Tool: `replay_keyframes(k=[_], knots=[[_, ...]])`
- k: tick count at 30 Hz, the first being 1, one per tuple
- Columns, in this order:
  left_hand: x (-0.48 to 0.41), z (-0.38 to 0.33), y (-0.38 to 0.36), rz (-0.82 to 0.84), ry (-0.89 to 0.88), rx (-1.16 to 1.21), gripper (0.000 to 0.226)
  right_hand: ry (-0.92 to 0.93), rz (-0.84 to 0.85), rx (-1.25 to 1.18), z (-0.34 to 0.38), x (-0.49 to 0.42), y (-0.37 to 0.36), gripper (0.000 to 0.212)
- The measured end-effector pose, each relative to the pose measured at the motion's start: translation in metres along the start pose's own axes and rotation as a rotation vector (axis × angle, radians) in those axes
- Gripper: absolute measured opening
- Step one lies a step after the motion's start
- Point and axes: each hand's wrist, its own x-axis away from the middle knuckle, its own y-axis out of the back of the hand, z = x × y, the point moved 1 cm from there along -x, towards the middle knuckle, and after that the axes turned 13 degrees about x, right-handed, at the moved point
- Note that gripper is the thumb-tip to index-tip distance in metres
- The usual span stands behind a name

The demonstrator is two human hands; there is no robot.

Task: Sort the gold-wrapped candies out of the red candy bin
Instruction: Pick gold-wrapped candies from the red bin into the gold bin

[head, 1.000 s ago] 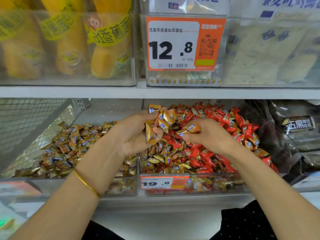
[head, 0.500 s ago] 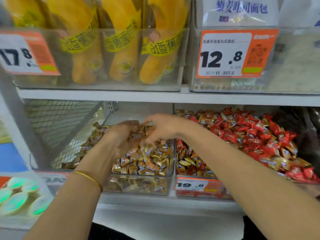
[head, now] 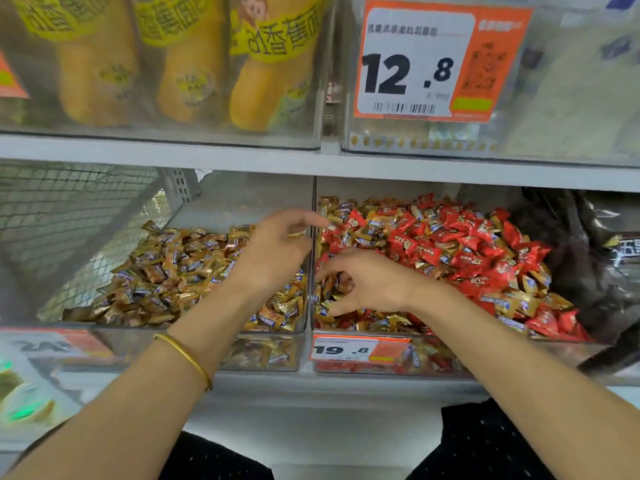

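Note:
The red candy bin (head: 519, 358), a clear box, holds red candies (head: 460, 251) with gold-wrapped candies (head: 516, 299) mixed in. To its left stands a clear bin (head: 263, 362) filled with gold candies (head: 173, 271). My left hand (head: 277, 251) hovers over the right end of the gold bin, beside the divider wall, with its fingers loosely extended and nothing in them. Over the front left corner of the red bin, my right hand (head: 370, 282) curls its fingers down around gold-wrapped candies (head: 341, 284) in the pile.
A shelf board (head: 346, 164) runs close above the bins, carrying clear boxes of yellow bread packs (head: 263, 64) and a 12.8 price tag (head: 415, 64). A 19.8 tag (head: 346, 349) hangs on the red bin. Dark packets (head: 588, 258) lie to the right, wire mesh (head: 69, 216) to the left.
My right hand has moved from over the gold bin back into the red bin and closed on candies. The left hand has let its gold candies go and now hovers empty.

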Motion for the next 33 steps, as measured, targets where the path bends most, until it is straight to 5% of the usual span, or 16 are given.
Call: replay_keyframes(k=[4, 10, 15, 18, 21, 25, 33], knots=[[-0.001, 0.001, -0.001, -0.044, 0.039, 0.055, 0.041, -0.078, 0.023, 0.164, 0.007, -0.008, -0.008, 0.081], [-0.001, 0.002, -0.002, -0.05, 0.056, 0.093, 0.04, -0.134, -0.069, 0.236, 0.015, -0.016, -0.008, 0.043], [-0.001, 0.003, -0.001, -0.032, 0.053, 0.094, 0.037, -0.2, 0.083, 0.334, 0.018, -0.017, -0.014, 0.075], [-0.002, 0.002, -0.004, -0.023, 0.043, 0.098, 0.035, -0.199, 0.018, 0.346, 0.016, -0.02, -0.017, 0.063], [-0.002, 0.001, -0.007, -0.02, 0.026, 0.101, 0.036, -0.134, -0.104, 0.266, 0.011, -0.02, -0.018, 0.034], [-0.003, 0.001, -0.01, -0.018, 0.016, 0.078, 0.036, -0.043, -0.181, 0.173, 0.001, -0.019, -0.024, 0.023], [-0.003, -0.01, -0.013, -0.064, -0.121, -0.029, 0.032, -0.178, -0.361, -0.62, -0.03, 0.013, 0.018, 0.005]])
